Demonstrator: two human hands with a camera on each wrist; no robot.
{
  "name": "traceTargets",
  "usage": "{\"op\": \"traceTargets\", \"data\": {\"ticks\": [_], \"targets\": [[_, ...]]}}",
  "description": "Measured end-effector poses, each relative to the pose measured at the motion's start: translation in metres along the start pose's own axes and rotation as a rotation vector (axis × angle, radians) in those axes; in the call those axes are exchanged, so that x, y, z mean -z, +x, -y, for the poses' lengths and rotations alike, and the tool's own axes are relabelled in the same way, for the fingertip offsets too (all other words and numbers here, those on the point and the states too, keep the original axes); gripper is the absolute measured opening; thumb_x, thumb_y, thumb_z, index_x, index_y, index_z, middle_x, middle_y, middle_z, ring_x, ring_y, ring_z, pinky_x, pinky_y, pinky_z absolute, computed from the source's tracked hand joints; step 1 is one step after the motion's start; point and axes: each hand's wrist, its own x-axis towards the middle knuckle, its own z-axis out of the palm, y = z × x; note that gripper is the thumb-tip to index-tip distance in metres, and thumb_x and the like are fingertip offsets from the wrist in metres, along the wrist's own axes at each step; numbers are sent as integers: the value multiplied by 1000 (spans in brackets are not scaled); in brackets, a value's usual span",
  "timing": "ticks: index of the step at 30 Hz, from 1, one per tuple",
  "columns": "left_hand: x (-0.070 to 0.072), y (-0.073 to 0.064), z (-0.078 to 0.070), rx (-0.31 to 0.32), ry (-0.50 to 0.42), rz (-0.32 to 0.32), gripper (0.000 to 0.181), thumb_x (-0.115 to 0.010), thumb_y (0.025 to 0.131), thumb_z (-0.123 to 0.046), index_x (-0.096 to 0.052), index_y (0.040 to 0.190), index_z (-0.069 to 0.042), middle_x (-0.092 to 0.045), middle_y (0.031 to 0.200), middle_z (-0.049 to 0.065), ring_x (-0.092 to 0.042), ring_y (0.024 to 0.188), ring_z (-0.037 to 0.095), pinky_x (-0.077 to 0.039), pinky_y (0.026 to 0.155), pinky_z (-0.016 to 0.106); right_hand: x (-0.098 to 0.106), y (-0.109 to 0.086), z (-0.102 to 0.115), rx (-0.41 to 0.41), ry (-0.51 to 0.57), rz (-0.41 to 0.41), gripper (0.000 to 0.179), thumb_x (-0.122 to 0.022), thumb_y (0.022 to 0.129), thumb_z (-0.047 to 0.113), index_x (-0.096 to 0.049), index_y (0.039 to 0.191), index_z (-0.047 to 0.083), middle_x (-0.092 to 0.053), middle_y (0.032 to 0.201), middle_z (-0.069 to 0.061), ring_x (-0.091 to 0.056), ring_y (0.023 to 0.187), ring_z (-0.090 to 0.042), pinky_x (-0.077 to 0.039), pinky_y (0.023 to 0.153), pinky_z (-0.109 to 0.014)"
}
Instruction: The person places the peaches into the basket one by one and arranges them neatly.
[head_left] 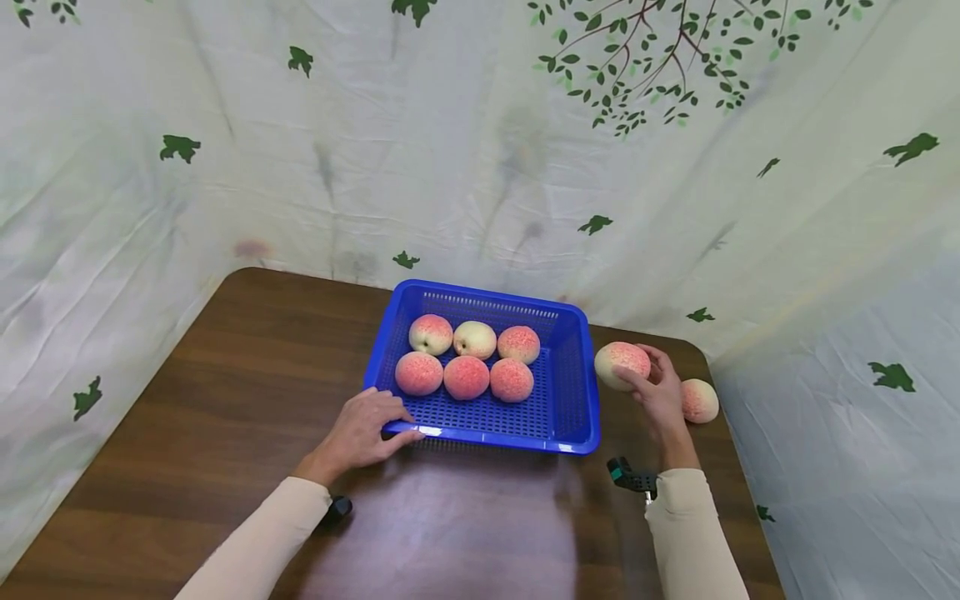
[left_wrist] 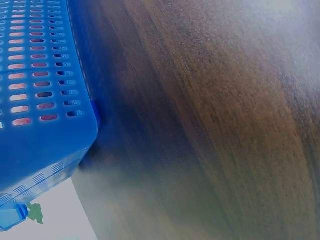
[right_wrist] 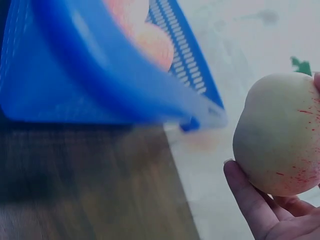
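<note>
A blue plastic basket [head_left: 480, 439] with slotted walls stands on the table, several pink-and-cream peaches [head_left: 467, 378] lying in two rows toward its left side. My left hand [head_left: 367, 429] grips the basket's near left corner, thumb along the front rim. Just beyond the right wall, my right hand [head_left: 657, 392] holds another peach [head_left: 623, 365] between thumb and fingers. In the right wrist view that peach [right_wrist: 277, 135] is raised beside the basket rim [right_wrist: 120, 85], its pale side showing. The left wrist view shows the basket's outer wall [left_wrist: 40, 140] but not the left hand.
One more peach [head_left: 700, 401] sits on the brown wooden table [head_left: 247, 400] near its right edge, beside my right wrist. A pale curtain [head_left: 480, 150] with leaf prints hangs behind the table and along both sides. Dark camera mounts [head_left: 630, 477] show at the wrists.
</note>
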Motion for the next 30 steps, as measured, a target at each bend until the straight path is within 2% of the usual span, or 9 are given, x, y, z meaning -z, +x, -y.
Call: {"op": "traceTargets", "data": {"ticks": [9,17,22,27,30], "targets": [[1,3,-1,4,10,-3,21,-81,70,-35,-70,74,-18,-62,70,-9,-54,66,10,-37,62,26,-14,-14,13,71,110,128,43,-70,88,10,-49,123,21,-53,116,-1,-55,92,-11,-48,70,-20],[1,3,1,-12,9,-12,21,-81,70,-35,-70,74,-18,-62,70,-9,-54,65,10,-36,61,26,-39,-24,11,67,37,177,54,-70,88,13,-43,134,13,-52,121,-5,-52,94,-14,-45,70,-23],[1,1,0,-7,7,-14,21,-80,70,-36,-70,74,-18,-62,70,-9,-54,66,10,-37,60,27,-55,-29,7,43,-9,194,57,-71,88,17,-41,137,14,-50,130,-10,-49,101,-19,-44,72,-24],[0,-1,0,-3,3,-5,26,-73,78,-44,-70,75,-19,-62,71,-9,-54,66,10,-37,61,27,-70,-34,1,55,11,229,57,-71,87,14,-45,137,13,-51,129,-12,-51,93,-17,-41,67,-23],[-1,0,0,-8,2,-8,26,-73,78,-44,-70,75,-19,-62,70,-9,-54,66,10,-37,61,26,-80,-36,-4,69,44,250,56,-71,86,9,-47,136,9,-53,125,-13,-52,86,-14,-40,62,-21]]}}
